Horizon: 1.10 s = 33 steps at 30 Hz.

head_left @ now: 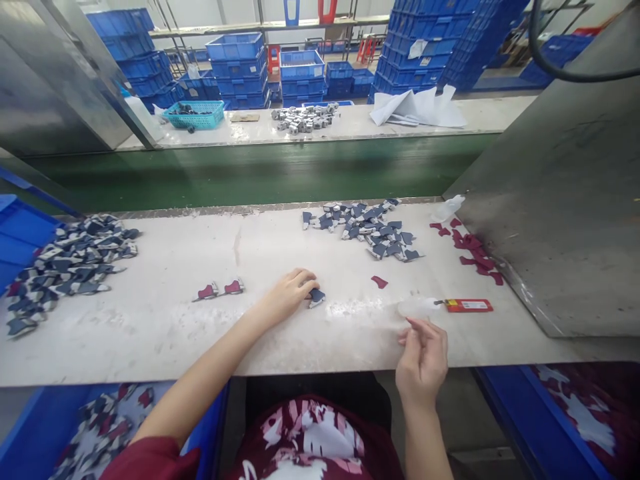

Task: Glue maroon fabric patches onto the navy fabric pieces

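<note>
Clearly, the two hands were apart, working on the same pale table (350, 350). The left hand (293, 293) lay low on it, its fingers curled onto a blue-and-white piece (317, 298), shaped like a small skate, whose free end stuck out on the side toward the other hand. The right hand (424, 357) was raised near the table's close edge, thumb and fingertips drawn together; a tiny dark-red tip showed there, too small for me to tell whether something was pinched.

Between the hands and a little beyond them lay a single maroon cutout (379, 282). Left of the left hand, two maroon-faced pieces (220, 289) rested near each other, and well past them spread a large heap of blue-and-white pieces (75, 260). A looser cluster of similar pieces (375, 230) sat farther out, ahead of the gap between the hands. Just beyond the right hand and off to its right was a red-labelled item (469, 305); farther out on that side, maroon scraps (475, 253) were piled against a metal panel (560, 200). Below the left forearm, a blue crate (27, 430) held more pieces.
</note>
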{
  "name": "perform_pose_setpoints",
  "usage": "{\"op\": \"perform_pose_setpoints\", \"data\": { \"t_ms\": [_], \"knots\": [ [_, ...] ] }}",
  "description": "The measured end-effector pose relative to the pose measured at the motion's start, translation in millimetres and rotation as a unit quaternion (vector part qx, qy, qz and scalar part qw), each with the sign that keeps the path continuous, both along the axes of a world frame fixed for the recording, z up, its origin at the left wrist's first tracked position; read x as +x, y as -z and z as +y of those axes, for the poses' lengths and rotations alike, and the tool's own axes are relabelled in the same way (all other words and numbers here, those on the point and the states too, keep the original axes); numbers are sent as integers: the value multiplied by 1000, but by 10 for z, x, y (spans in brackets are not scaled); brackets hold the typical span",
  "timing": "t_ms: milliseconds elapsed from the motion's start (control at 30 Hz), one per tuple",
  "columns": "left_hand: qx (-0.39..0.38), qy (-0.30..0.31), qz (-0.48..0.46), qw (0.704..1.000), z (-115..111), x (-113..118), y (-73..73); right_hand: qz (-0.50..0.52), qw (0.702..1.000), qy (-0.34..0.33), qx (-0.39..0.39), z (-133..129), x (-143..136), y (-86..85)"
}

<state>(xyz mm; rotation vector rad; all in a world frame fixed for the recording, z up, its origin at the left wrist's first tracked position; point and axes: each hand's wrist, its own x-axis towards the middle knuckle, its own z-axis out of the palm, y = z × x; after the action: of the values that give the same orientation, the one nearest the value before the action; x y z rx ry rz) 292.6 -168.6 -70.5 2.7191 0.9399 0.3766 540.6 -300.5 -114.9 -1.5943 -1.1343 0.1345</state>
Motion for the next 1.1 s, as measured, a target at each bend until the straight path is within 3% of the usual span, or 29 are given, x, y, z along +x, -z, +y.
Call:
{"op": "perform_pose_setpoints", "data": {
  "t_ms": [167, 267, 400, 633, 800, 1100],
  "knots": [
    [-68, -69, -47, 994, -237, -8, -82, -74, 996, 50, 1, 22, 3, -26],
    [-140, -139, -111, 974, -456, 20, -96, -102, 993, 38, -41, 98, 36, -5],
    [-207, -203, -167, 942, -642, 69, -8, -118, 990, 13, -73, 178, 51, 19],
    [-169, -203, -227, 937, -761, 63, 194, 56, 994, -81, 57, 104, -350, 32],
    [-120, -217, -239, 939, -782, 83, 263, 59, 993, -90, 50, 53, -555, 44],
    [-127, -213, -247, 937, -775, 79, 288, 53, 996, -66, -23, 121, -642, -104]
  ]
}}
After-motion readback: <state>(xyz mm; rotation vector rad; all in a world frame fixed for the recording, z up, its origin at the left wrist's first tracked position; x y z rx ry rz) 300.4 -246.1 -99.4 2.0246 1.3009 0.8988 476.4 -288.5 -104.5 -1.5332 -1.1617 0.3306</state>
